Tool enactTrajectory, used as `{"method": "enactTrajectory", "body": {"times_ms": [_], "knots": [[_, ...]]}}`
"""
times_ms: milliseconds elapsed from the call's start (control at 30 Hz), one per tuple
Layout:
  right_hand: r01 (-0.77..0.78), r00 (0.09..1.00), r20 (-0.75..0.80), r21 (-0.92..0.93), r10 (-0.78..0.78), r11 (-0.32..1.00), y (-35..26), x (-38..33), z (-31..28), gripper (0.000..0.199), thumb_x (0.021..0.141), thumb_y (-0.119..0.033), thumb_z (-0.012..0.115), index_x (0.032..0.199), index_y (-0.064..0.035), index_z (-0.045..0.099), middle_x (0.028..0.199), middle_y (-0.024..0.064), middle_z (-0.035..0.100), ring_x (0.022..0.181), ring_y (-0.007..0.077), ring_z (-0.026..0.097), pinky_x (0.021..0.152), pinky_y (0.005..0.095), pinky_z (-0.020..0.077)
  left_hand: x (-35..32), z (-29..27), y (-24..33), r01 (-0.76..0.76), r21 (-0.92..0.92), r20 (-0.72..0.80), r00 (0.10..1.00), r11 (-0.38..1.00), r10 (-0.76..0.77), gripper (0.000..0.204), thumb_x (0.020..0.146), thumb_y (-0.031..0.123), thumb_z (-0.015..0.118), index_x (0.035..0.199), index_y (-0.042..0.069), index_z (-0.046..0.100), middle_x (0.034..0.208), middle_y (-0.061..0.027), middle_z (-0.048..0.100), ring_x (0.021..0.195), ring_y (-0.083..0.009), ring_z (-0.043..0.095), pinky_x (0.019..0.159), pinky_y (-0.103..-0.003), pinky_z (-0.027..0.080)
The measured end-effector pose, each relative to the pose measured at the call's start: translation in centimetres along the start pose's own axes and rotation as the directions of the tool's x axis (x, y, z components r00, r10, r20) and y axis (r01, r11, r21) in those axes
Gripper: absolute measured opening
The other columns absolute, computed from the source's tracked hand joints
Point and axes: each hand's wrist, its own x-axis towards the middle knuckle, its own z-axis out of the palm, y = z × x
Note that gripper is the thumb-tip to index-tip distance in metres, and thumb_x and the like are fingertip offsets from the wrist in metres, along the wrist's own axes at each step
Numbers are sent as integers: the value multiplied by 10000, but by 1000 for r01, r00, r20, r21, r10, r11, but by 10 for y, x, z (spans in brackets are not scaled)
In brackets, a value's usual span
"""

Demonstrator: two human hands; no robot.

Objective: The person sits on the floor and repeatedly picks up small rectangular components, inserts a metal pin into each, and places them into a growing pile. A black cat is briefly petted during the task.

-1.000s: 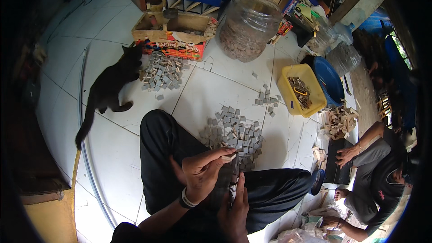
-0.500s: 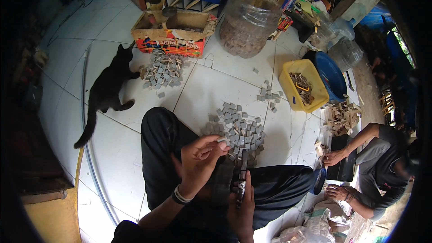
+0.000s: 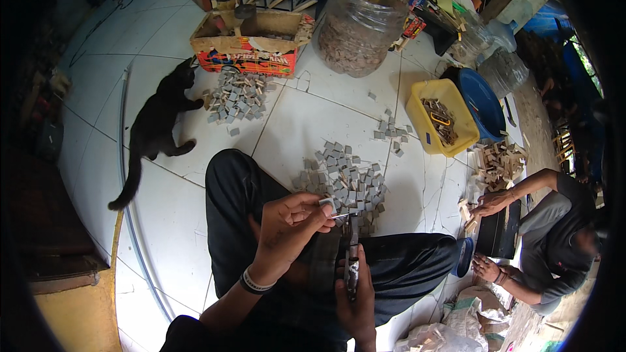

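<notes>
Left hand (image 3: 290, 221) now pinches small grey block (image 3: 326, 204) above lap, lifted clear of grey block pile (image 3: 345, 186). Right hand (image 3: 355, 287) stays clamped on dark tool (image 3: 352, 261), just below block; block ready for tool.

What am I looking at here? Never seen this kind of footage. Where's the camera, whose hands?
No machine: a person sits on a white tiled floor wearing a head camera that looks down, with fisheye bending. The left hand pinches a small grey block; the right hand grips a dark stick-like tool upright. Ahead lies a pile of grey blocks, a yellow tub, a big clear jar and a black cat. Another person works at the right.
</notes>
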Motion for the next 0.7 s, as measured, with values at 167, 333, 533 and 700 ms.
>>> {"method": "enactTrajectory", "body": {"times_ms": [167,333,533,700], "knots": [[29,1000,-5,14,-29,999,2,1,1,697,981,41,561,1622,52,288,1305,170,603,1145,209,607,998,339,497,-1,-1,1,3,-15,7,1000,1000,-2,264,986,112,758,1130,-100,692,959,-152,778,852,-181,771,792,-295,642],[23,1000,-14,-5,-23,1000,8,1,3,683,991,31,565,1616,60,291,1312,160,624,1120,193,615,984,319,498,-1,-2,0,27,-9,-4,1000,1000,-27,263,985,106,758,1139,-96,689,974,-143,778,854,-177,768,797,-289,638],[50,999,-17,32,-49,998,10,2,5,677,1002,17,566,1616,58,285,1304,153,634,1101,198,621,993,319,491,2,-5,-4,36,-59,-4,999,998,-36,250,988,87,747,1150,-93,684,961,-129,774,848,-167,761,789,-280,629],[-65,997,64,186,54,980,6,0,-1,640,1031,-32,576,1611,30,312,1349,208,617,1176,310,649,1002,374,506,6,-14,-17,54,-119,180,983,991,-32,434,1072,276,629,1311,-86,612,1209,-197,716,1122,-256,720,954,-384,596]]}}
